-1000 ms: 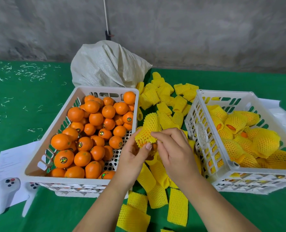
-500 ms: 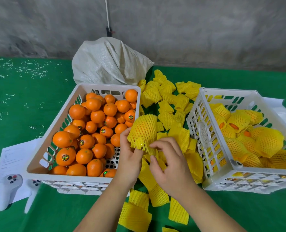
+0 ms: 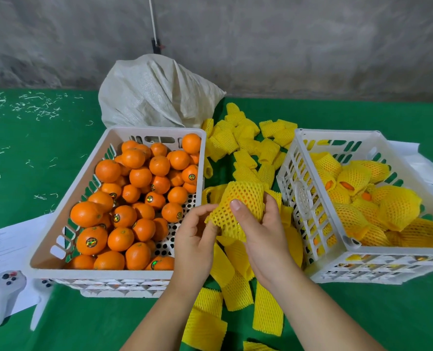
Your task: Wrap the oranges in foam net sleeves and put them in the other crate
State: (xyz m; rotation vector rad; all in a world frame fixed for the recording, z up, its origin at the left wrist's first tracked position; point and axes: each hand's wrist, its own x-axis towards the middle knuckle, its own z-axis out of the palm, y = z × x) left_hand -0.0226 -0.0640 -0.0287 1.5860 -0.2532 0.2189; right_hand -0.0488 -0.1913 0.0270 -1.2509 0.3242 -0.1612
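While a green cloth-covered table (image 3: 58, 153) is stretching back to a rough grey concrete wall (image 3: 286, 41), the left hand (image 3: 194, 239) and right hand (image 3: 263, 231) are gripping a yellow foam-net-sleeved orange (image 3: 240, 206) between the two white plastic crates (image 3: 66, 198).

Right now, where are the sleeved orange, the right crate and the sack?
sleeved orange (image 3: 246, 198), head view, stretched net over the fruit
right crate (image 3: 302, 196), head view, left side wall
sack (image 3: 157, 95), head view, middle of the cloth
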